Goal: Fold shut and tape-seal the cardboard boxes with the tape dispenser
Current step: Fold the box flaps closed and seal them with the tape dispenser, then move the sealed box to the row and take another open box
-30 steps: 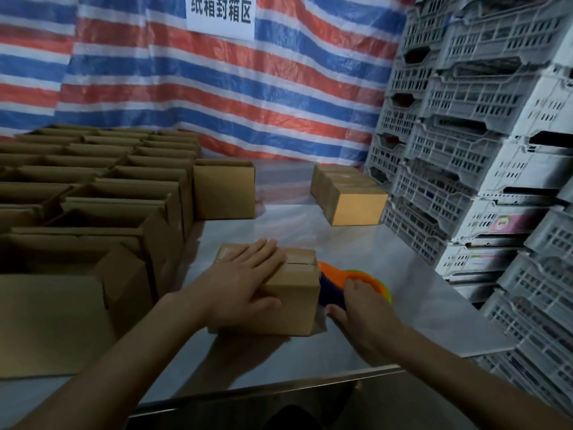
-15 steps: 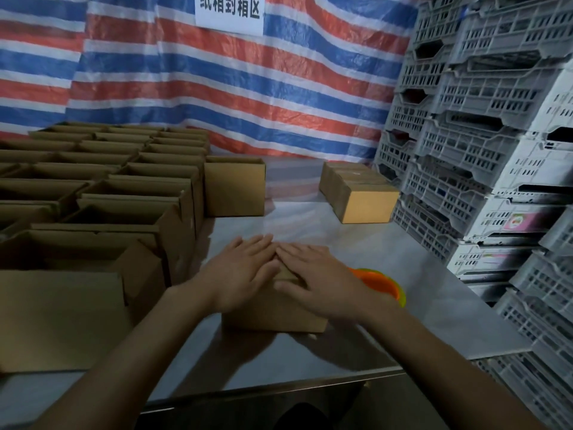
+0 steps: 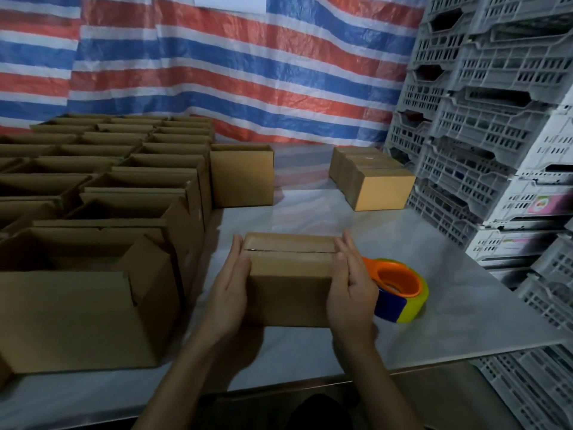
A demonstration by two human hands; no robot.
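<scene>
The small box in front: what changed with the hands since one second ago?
The right hand left the tape dispenser and pressed the box top beside the left hand; now both press its ends. Box and dispenser stayed on the table.

Setting: packing station in a warehouse or storeroom | Evidence: rows of open cardboard boxes (image 3: 139,187) on a metal surface (image 3: 459,293); closed boxes (image 3: 384,193) set apart at the back; grey plastic crates (image 3: 483,125) stacked high on the right; striped tarpaulin (image 3: 248,72) as back wall; tape dispenser (image 3: 400,287) on the surface
</scene>
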